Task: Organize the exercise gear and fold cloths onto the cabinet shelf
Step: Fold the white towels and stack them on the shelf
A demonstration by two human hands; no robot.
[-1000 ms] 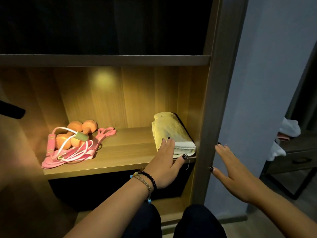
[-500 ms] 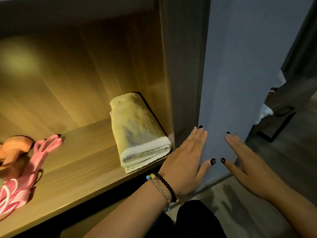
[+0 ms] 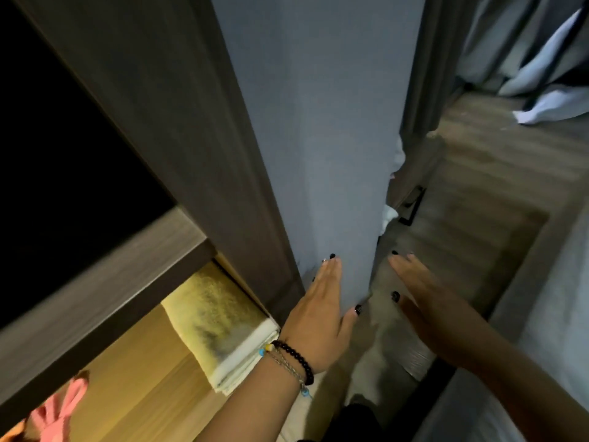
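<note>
A grey-blue wall (image 3: 318,138) rises through the middle, with the dark frame of the cabinet (image 3: 197,148) against its left side. Wooden floor (image 3: 478,218) spreads to the right, where pale bedding (image 3: 548,90) lies at the far upper corner. The lit cabinet shelf (image 3: 143,378) carries a folded cloth (image 3: 220,327), tucked into the shelf's right corner beside the frame. The left hand (image 3: 322,317), fingers straight and together, is raised flat before the wall's edge, just right of the cloth. The right hand (image 3: 427,307), fingers straight, holds nothing. Pink bands (image 3: 60,413) lie at the shelf's left. Beaded bracelets (image 3: 293,362) circle the left wrist.
</note>
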